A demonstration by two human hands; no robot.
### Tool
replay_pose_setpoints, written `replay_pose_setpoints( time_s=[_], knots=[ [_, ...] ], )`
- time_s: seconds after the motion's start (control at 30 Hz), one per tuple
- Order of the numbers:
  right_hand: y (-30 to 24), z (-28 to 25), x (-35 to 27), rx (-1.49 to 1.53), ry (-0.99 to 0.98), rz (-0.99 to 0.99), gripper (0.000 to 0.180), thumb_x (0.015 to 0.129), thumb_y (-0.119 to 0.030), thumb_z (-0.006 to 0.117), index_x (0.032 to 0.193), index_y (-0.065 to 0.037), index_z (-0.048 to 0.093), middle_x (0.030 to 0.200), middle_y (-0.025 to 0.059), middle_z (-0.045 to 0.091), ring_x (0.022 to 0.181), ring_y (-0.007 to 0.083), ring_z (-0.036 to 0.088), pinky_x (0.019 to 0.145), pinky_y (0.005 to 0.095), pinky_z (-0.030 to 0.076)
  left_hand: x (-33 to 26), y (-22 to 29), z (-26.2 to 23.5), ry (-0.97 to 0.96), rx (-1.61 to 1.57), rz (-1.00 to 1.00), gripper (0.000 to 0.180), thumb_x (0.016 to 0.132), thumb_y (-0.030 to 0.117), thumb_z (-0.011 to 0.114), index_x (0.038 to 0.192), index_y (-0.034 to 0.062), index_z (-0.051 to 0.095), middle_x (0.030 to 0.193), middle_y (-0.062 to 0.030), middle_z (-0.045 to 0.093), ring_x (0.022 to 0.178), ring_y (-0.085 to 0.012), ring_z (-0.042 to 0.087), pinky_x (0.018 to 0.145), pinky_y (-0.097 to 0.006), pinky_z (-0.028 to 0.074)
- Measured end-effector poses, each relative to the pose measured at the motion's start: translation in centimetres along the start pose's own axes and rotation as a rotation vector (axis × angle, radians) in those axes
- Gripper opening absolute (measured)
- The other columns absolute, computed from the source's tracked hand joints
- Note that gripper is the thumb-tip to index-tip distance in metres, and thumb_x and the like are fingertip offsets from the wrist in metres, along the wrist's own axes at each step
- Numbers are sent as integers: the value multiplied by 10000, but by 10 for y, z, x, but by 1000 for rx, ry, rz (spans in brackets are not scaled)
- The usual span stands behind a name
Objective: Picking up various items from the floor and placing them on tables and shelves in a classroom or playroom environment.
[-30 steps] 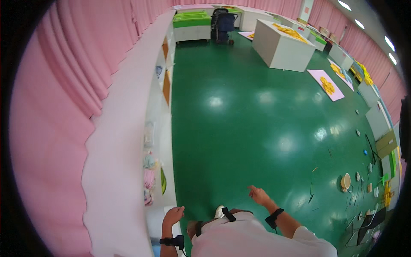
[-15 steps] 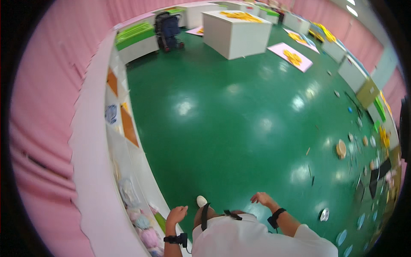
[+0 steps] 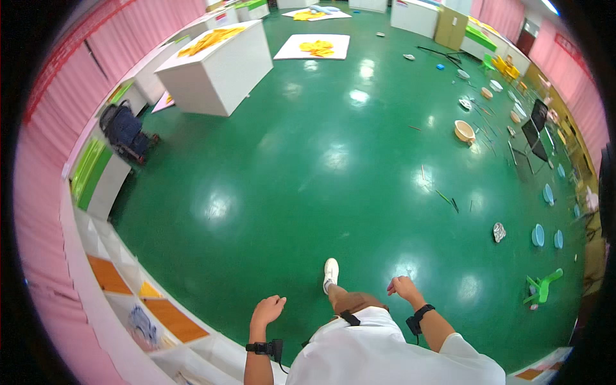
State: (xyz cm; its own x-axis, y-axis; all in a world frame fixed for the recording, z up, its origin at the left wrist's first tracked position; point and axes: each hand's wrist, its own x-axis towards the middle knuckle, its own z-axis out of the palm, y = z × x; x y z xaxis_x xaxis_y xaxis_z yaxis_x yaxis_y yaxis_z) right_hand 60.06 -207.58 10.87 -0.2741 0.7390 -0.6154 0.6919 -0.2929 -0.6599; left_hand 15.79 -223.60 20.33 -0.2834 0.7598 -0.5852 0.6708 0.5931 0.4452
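Observation:
My left hand [image 3: 268, 310] hangs low in front of my body, its fingers loosely bent and nothing showing in them. My right hand [image 3: 404, 289] hangs on the other side, half open, also with nothing visible in it. Each wrist wears a black strapped device, one on the left wrist [image 3: 266, 348] and one on the right wrist [image 3: 419, 317]. Neither hand touches anything. Between them one white shoe [image 3: 330, 269] shows ahead on the green floor [image 3: 289, 212]. Closest to the left hand is a low white shelf unit [image 3: 215, 350] with brown panels.
A folded dark stroller [image 3: 130, 133] stands at the left, by a large white box-shaped counter [image 3: 224, 74]. Ahead lies a white mat [image 3: 285, 48] with yellow cloth. To the right are a beige basin [image 3: 463, 131], blue basins [image 3: 538, 235], a black chair [image 3: 536, 131] and a small green stool [image 3: 545, 285].
My view has turned right: the stroller and counter have shifted left, and more of the strewn floor shows. The shoe has stepped forward. Both hands remain low, the right one with its fingers more bent.

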Motion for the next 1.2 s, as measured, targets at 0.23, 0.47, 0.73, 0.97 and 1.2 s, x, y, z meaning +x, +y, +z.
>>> replay_pose_setpoints(
  time_s=[0.23, 0.47, 0.73, 0.97, 1.2],
  knots=[
    [-79, -47, 144, 55, -42, 6, 422, 833, -251, 357, 764, -20, 703, 750, 130, 690, 759, 263, 661, 768, 348, 507, 153, 41, -101, -83, 17, 19, 407, 866, 410, 494, 847, 18, 601, 893, -214, 622, 856, -395, 583, 739, -472, 447],
    [-214, -98, 285, -52, -10, -188, 420, 839, -236, 353, 876, 44, 664, 783, 160, 684, 735, 252, 663, 710, 334, 514, 300, 67, -187, -159, -244, -56, 309, 877, 323, 526, 813, 28, 590, 677, -92, 595, 575, -167, 575, 576, -313, 465],
    [-249, -138, 403, 197, 84, 252, 361, 857, -220, 382, 800, 28, 639, 752, 136, 682, 662, 212, 647, 649, 325, 512, 517, 147, -319, -169, -496, 79, 283, 903, 289, 506, 790, 38, 571, 567, -45, 539, 487, -114, 496, 467, -263, 399],
    [-332, -202, 483, 505, 310, 241, 480, 919, -383, 410, 773, 13, 637, 686, 110, 649, 651, 190, 623, 654, 336, 505, 704, 291, -418, -285, -340, 231, 282, 900, 284, 516, 781, 33, 565, 564, -37, 531, 505, -101, 499, 474, -258, 397],
    [-386, -289, 616, 756, 465, 104, 347, 938, -289, 460, 848, 19, 592, 718, 85, 622, 651, 166, 591, 632, 288, 486, 887, 457, -442, -351, -163, 359, 267, 900, 268, 520, 781, 33, 562, 571, -32, 534, 510, -101, 493, 483, -258, 399]
  ],
)
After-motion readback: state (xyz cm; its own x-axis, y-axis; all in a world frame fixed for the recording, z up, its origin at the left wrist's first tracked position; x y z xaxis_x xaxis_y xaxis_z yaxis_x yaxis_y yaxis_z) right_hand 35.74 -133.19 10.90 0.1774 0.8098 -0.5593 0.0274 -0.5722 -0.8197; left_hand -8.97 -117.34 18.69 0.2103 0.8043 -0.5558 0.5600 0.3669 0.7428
